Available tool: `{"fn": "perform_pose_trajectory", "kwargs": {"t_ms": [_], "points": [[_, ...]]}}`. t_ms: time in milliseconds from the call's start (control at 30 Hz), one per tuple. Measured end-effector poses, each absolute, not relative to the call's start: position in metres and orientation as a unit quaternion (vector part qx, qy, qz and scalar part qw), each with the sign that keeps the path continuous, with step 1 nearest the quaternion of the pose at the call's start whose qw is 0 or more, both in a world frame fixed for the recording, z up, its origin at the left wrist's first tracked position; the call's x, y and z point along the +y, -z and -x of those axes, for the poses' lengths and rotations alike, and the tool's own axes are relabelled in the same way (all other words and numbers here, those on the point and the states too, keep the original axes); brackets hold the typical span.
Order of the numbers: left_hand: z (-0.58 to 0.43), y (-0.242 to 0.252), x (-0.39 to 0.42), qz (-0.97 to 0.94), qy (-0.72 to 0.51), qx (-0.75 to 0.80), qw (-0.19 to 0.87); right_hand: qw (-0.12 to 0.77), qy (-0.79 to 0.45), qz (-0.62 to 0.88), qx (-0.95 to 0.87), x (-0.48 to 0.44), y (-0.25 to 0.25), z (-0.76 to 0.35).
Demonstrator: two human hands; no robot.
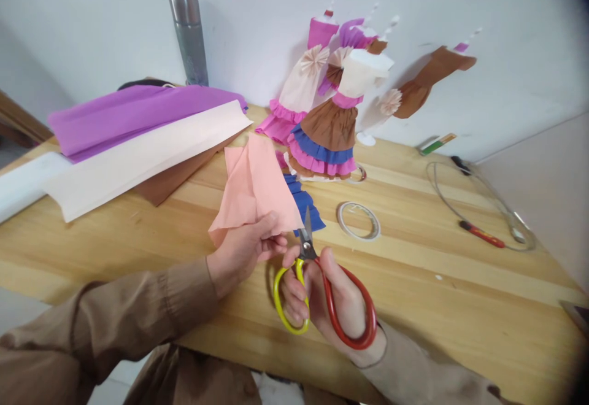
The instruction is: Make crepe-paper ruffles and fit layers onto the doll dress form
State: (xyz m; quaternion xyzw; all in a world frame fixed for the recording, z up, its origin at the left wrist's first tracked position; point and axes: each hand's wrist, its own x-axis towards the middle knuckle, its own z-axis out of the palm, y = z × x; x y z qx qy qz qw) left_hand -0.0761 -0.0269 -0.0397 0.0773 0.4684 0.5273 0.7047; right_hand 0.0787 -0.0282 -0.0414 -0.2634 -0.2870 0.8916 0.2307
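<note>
The relation that counts here is where paper edge and blades meet: the near right corner of the salmon-pink crepe-paper sheet [264, 178] lies at the blades of the steel scissors with one yellow and one red handle loop [307, 246]. Whether that corner sits between the blades or just over one is too fine to tell. The scissors' long axis runs near to far, tips pointing far; the blades stand slightly apart. The left hand [242, 248] pinches the sheet at its near edge, thumb on top; the sheet, overlapping itself, spreads far from that hand. The right hand [318, 297], nearer the handles, has its fingers in the yellow loop and its thumb through the red.

Counted on the wooden counter [414, 313]: one pair of scissors, one pink sheet, one blue pleated paper piece [309, 205] just beyond the blades, and two tape rings, a whole one [376, 228] to the right and another [362, 175] partly hidden. At least four paper dresses [327, 132] stand far. Left lie four lengths of material: purple [147, 113], cream [151, 150], brown [177, 178] and white [27, 184]. One grey metallic bottle [190, 37] stands behind them.
</note>
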Motion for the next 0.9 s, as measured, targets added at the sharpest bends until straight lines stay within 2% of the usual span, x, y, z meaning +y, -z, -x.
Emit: {"fn": "perform_pose_trajectory", "kwargs": {"t_ms": [333,900], "points": [[0.08,0.041,-0.025,-0.09,-0.524,0.462,0.71,0.213,-0.88,0.307,-0.292,-0.026,0.048,-0.085],[0.08,0.046,-0.029,-0.142,-0.521,0.474,0.696,0.181,-0.904,0.276,-0.271,-0.015,0.042,-0.086]]}}
